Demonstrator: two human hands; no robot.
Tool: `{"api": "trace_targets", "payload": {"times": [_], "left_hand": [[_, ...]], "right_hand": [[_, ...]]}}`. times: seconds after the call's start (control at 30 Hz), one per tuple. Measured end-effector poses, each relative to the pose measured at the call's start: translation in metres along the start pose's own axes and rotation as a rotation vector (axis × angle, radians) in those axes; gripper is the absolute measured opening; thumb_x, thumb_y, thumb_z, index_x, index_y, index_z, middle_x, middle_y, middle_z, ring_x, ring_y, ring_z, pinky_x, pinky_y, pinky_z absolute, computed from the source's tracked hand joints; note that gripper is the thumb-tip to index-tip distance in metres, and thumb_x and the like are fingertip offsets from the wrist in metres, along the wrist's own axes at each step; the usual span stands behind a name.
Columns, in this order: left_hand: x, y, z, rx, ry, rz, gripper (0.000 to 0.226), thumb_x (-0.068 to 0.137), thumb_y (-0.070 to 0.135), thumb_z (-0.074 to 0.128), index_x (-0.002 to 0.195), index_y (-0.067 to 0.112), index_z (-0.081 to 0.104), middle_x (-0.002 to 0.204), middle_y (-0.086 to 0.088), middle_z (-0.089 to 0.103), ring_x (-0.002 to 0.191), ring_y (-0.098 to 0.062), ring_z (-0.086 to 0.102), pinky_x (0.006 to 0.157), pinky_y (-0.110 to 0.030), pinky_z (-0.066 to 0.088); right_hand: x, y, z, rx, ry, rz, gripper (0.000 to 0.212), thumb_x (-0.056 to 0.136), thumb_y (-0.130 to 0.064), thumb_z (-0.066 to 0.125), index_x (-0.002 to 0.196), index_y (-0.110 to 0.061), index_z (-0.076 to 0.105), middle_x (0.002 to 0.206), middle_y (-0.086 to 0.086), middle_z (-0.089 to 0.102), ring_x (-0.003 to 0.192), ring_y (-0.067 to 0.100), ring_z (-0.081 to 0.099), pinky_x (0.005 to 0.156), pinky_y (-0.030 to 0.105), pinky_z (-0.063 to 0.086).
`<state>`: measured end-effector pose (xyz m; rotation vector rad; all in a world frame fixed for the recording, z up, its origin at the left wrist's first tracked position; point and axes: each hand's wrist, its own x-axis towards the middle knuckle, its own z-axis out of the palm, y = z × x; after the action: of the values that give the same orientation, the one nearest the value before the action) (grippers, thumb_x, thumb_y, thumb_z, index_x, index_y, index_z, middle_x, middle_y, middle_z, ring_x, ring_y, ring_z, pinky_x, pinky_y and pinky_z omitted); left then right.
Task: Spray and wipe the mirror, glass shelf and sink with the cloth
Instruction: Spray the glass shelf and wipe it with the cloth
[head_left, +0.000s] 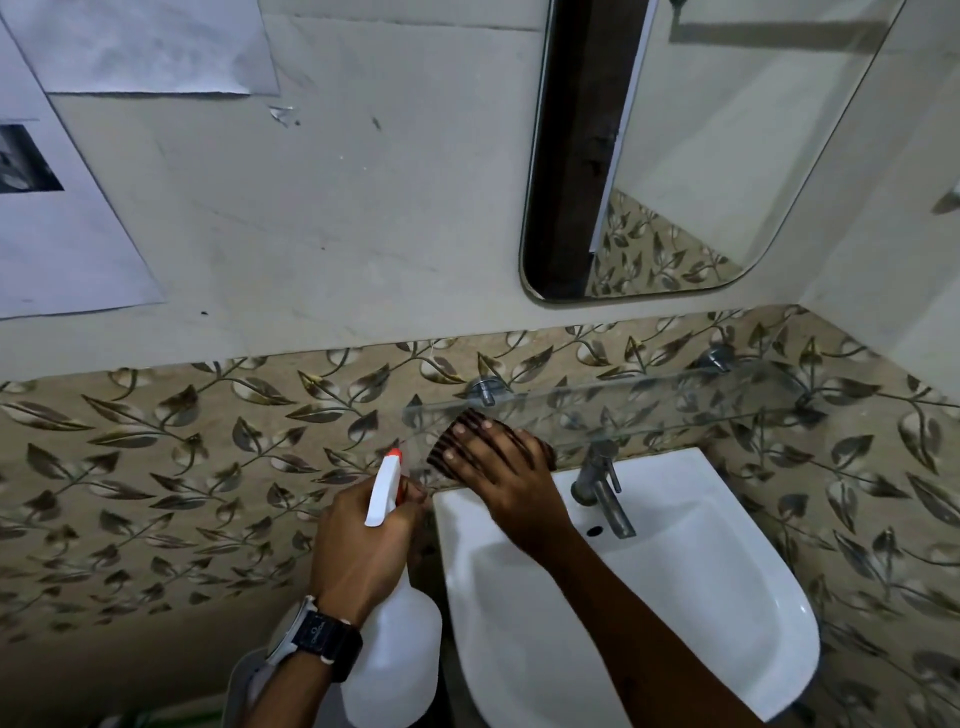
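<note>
My left hand (358, 551) grips a white spray bottle (392, 660) by its neck; the orange-tipped nozzle points up toward the glass shelf. My right hand (498, 467) lies flat on a dark striped cloth (452, 434), pressing it on the left end of the glass shelf (675, 402). The shelf hangs on two metal brackets above the white sink (675, 597). A rounded mirror (701, 156) is fixed to the wall above the shelf, at the upper right.
A chrome tap (602, 488) stands at the back of the sink, just right of my right hand. Leaf-patterned tiles (208, 467) cover the lower wall. Paper sheets (62, 223) are stuck to the wall at the upper left. A side wall closes the right.
</note>
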<state>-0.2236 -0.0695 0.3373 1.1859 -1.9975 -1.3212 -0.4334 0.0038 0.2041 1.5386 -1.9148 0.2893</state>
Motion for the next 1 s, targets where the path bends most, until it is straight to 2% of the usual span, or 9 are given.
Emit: {"api": "trace_targets", "payload": {"times": [0.03, 0.13, 0.23, 0.37, 0.43, 0.6, 0.83, 0.9, 1.0], "left_hand": [[0.001, -0.002, 0.004, -0.005, -0.006, -0.006, 0.020, 0.064, 0.030, 0.060, 0.066, 0.011, 0.063, 0.078, -0.025, 0.074, 0.077, -0.047, 0.068, 0.076, -0.058, 0.057], [0.000, -0.002, 0.017, -0.021, -0.033, -0.007, 0.015, 0.062, 0.028, 0.061, 0.070, 0.025, 0.074, 0.068, -0.010, 0.076, 0.070, -0.035, 0.071, 0.071, -0.049, 0.058], [-0.001, -0.002, 0.030, -0.043, -0.061, 0.016, 0.009, 0.072, 0.018, 0.066, 0.067, 0.023, 0.071, 0.064, -0.008, 0.074, 0.057, -0.026, 0.069, 0.058, -0.038, 0.054], [-0.001, 0.002, 0.047, -0.062, -0.105, 0.014, 0.028, 0.083, -0.003, 0.067, 0.064, 0.017, 0.070, 0.064, -0.009, 0.074, 0.046, -0.014, 0.064, 0.043, -0.016, 0.046], [0.000, 0.007, 0.057, -0.084, -0.126, 0.014, 0.026, 0.080, 0.003, 0.068, 0.061, 0.021, 0.070, 0.065, -0.011, 0.075, 0.049, -0.022, 0.068, 0.044, -0.019, 0.049], [0.002, 0.020, 0.089, -0.121, -0.190, 0.019, 0.010, 0.067, 0.021, 0.062, 0.065, 0.021, 0.072, 0.068, -0.008, 0.074, 0.054, -0.022, 0.064, 0.051, -0.043, 0.062], [0.000, 0.049, 0.134, -0.112, -0.278, 0.072, 0.013, 0.068, 0.023, 0.061, 0.066, 0.019, 0.073, 0.067, -0.009, 0.075, 0.050, -0.018, 0.065, 0.053, -0.048, 0.065], [0.000, 0.056, 0.146, -0.103, -0.315, 0.094, 0.014, 0.069, 0.026, 0.060, 0.068, 0.018, 0.072, 0.068, -0.010, 0.075, 0.048, -0.020, 0.067, 0.056, -0.052, 0.064], [0.000, 0.062, 0.160, -0.094, -0.367, 0.102, 0.014, 0.069, 0.028, 0.060, 0.070, 0.021, 0.072, 0.068, -0.008, 0.076, 0.048, -0.021, 0.067, 0.058, -0.057, 0.064]], "right_hand": [[-0.007, 0.011, -0.001, -0.007, 0.008, 0.035, 0.070, 0.091, -0.005, 0.064, 0.154, -0.027, 0.041, 0.161, 0.005, 0.041, 0.144, 0.031, 0.044, 0.111, 0.051, 0.034], [-0.029, 0.050, -0.009, -0.002, 0.029, 0.130, 0.061, 0.092, -0.006, 0.064, 0.148, -0.026, 0.050, 0.155, 0.003, 0.049, 0.141, 0.029, 0.048, 0.111, 0.051, 0.036], [-0.054, 0.095, -0.021, 0.009, 0.013, 0.216, 0.063, 0.086, -0.003, 0.069, 0.145, -0.019, 0.054, 0.150, 0.007, 0.054, 0.138, 0.033, 0.050, 0.111, 0.053, 0.037], [-0.086, 0.152, -0.038, -0.009, -0.051, 0.331, 0.057, 0.090, -0.004, 0.065, 0.145, -0.017, 0.054, 0.147, 0.009, 0.056, 0.138, 0.034, 0.048, 0.114, 0.055, 0.034], [-0.100, 0.180, -0.044, 0.010, -0.091, 0.393, 0.052, 0.093, -0.005, 0.061, 0.144, -0.016, 0.054, 0.146, 0.009, 0.056, 0.139, 0.035, 0.047, 0.113, 0.056, 0.035], [-0.123, 0.235, -0.059, 0.047, -0.192, 0.494, 0.049, 0.096, -0.011, 0.054, 0.145, -0.016, 0.053, 0.149, 0.009, 0.054, 0.141, 0.034, 0.044, 0.116, 0.054, 0.033], [-0.141, 0.275, -0.076, 0.037, -0.263, 0.646, 0.057, 0.095, -0.012, 0.061, 0.150, -0.021, 0.047, 0.156, 0.007, 0.046, 0.147, 0.031, 0.036, 0.119, 0.050, 0.031], [-0.145, 0.282, -0.080, 0.048, -0.251, 0.699, 0.048, 0.102, -0.026, 0.044, 0.149, -0.018, 0.049, 0.156, 0.009, 0.046, 0.146, 0.034, 0.037, 0.118, 0.050, 0.033], [-0.144, 0.291, -0.085, 0.102, -0.289, 0.713, 0.069, 0.103, -0.052, 0.013, 0.150, -0.015, 0.049, 0.158, 0.009, 0.044, 0.149, 0.034, 0.033, 0.121, 0.050, 0.029]]}}
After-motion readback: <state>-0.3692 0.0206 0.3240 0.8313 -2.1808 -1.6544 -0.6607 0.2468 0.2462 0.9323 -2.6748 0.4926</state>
